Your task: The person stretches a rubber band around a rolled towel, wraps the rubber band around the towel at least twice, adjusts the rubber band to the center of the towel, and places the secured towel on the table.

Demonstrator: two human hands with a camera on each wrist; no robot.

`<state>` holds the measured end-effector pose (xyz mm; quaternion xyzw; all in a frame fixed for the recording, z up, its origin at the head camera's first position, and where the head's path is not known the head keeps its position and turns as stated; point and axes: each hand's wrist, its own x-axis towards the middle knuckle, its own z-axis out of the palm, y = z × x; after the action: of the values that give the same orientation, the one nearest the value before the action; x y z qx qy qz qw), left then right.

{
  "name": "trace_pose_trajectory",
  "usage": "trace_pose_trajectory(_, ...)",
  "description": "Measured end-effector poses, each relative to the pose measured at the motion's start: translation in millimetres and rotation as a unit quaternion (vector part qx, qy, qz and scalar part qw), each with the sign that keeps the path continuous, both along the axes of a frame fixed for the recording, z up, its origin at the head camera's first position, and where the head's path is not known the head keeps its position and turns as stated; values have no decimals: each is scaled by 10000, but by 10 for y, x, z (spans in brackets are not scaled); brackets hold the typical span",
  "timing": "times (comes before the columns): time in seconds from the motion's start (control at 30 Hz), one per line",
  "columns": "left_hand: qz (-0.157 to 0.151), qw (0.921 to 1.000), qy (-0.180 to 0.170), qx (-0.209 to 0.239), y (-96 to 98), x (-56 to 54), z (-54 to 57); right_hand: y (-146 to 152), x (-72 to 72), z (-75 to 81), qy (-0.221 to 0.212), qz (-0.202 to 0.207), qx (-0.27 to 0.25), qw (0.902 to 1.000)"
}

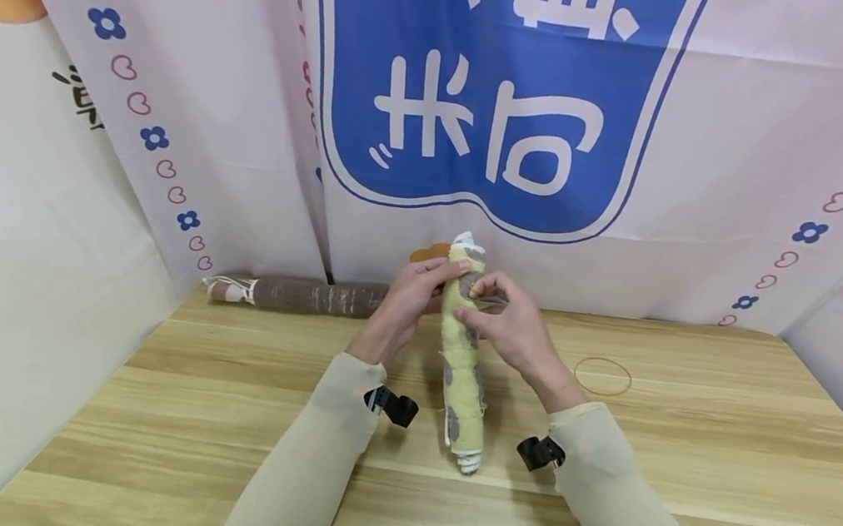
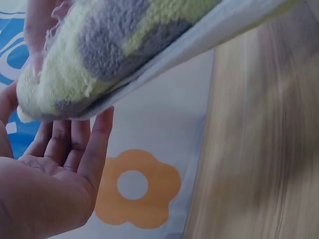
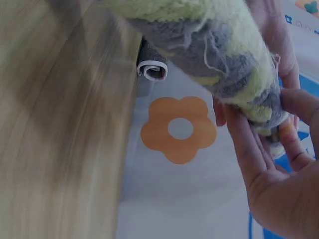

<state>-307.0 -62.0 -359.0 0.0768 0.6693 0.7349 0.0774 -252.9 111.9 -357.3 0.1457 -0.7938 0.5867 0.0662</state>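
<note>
A rolled towel (image 1: 460, 362), yellow with grey patches and white edges, stands out lengthwise between both hands over the table. My left hand (image 1: 405, 299) grips it near its far end, thumb across the top and fingers reaching underneath. From the other side, my right hand (image 1: 516, 321) holds the roll a little nearer, with its thumb and bent fingers at the fabric. Loose threads hang from the plush surface in the right wrist view. At the far end, the right hand's fingers (image 3: 244, 144) lie along the underside of the towel, partly hidden by it.
Along the table's back edge lies a brown rolled towel (image 1: 313, 296) with white strands at its left end. A thin yellowish rubber band (image 1: 603, 377) lies on the wooden table (image 1: 673, 485) at the right. A printed cloth backdrop (image 1: 706, 279) hangs behind.
</note>
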Motion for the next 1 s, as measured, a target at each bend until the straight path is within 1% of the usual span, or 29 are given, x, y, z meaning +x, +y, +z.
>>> trace_pose_trajectory(0.1, 5, 9999, -20, 122, -22, -11, 7, 39, -27, -28, -291, 203, -474, 9982)
trace_pose_trajectory(0.2, -37, 9996, -69, 263, -40, -20, 13, 81, -54, -50, -644, 454, -904, 9928)
trace_pose_trajectory(0.33, -59, 9995, -62, 297, -42, -24, 12, 129, -84, -66, -964, 661, -1132, 9867)
trace_pose_trajectory(0.43, 29, 9998, 19, 220, -32, -11, 6, 154, -89, -75, -1015, 628, -1103, 9867)
trace_pose_trajectory(0.57, 219, 9996, 148, 44, 2, 31, 4, 187, -82, -96, -1017, 455, -869, 9900)
trace_pose_trajectory(0.77, 496, 9979, 374, -196, 122, 101, 24, 244, -47, -123, -1145, 214, -579, 9915)
trace_pose_trajectory(0.9, 586, 9965, 406, -441, 177, 137, 22, 303, -16, -144, -1226, 298, -494, 9908)
trace_pose_trajectory(1.0, 540, 9961, 413, -559, 187, 155, 12, 356, -9, -163, -1279, 468, -496, 9894)
